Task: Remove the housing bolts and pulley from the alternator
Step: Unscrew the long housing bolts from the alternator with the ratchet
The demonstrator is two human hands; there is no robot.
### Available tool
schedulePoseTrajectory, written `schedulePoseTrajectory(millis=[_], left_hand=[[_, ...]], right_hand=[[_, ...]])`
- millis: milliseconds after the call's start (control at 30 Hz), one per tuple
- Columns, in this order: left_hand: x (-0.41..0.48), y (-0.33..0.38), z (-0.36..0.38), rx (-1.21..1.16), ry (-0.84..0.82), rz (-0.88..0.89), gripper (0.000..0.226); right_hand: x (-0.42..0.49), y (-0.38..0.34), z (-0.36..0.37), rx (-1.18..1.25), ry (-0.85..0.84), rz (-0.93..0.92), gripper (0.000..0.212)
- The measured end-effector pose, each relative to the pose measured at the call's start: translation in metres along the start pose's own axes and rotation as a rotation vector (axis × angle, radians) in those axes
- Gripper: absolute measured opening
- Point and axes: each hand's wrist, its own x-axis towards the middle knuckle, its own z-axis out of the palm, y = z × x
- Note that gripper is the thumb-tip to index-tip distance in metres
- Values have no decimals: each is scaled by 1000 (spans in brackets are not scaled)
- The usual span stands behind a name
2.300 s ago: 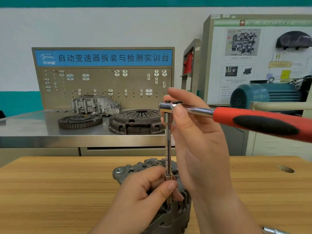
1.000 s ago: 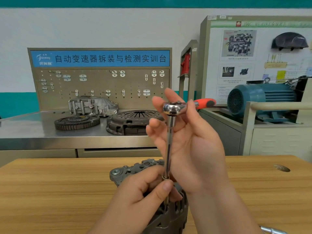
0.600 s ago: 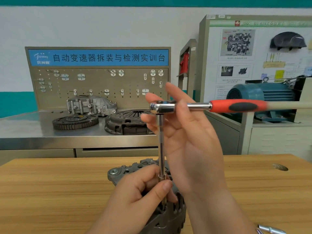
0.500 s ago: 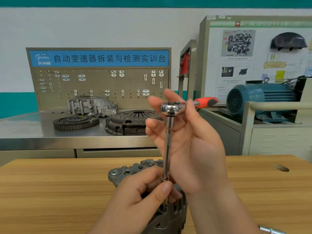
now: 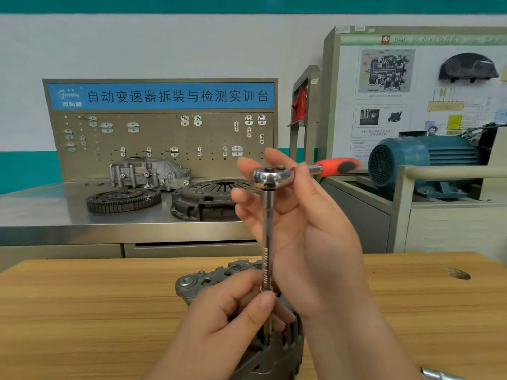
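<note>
The grey alternator (image 5: 197, 283) stands on the wooden table (image 5: 82, 311), mostly hidden by my hands. A chrome extension bar (image 5: 266, 237) rises upright from its housing; the socket end and the bolt are hidden. My left hand (image 5: 225, 325) grips the bar's lower end against the alternator. At the top sits the ratchet head (image 5: 273, 176), held between the fingers and thumb of my right hand (image 5: 315, 242). The ratchet's orange handle (image 5: 336, 166) points away to the back right.
A steel bench (image 5: 41, 209) behind the table carries a flywheel (image 5: 123, 198), a clutch cover (image 5: 208, 198) and an aluminium housing (image 5: 148, 172). A blue motor (image 5: 422, 160) stands at right. A shiny metal piece (image 5: 439, 375) lies at the table's bottom right.
The ratchet handle has swung from pointing right, about 0.6 s ago, to pointing away at the back right. My left hand has kept its grip on the bar.
</note>
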Motion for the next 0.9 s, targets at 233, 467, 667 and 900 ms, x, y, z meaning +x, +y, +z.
schedulePoseTrajectory(millis=[233,467,667,900], left_hand=[[0,-2,-1,21,4,-11,31],[1,-4,0,38,20,7,29],[1,-2,-2,47,0,44,28],[2,-9,1,24,41,31,27]], right_hand=[[-2,1,-1,-352,78,-232,16],[-3,4,2,-281,100,-187,21],[-3,3,1,-186,129,-32,38],[-6,3,7,-370,86,-214,24]])
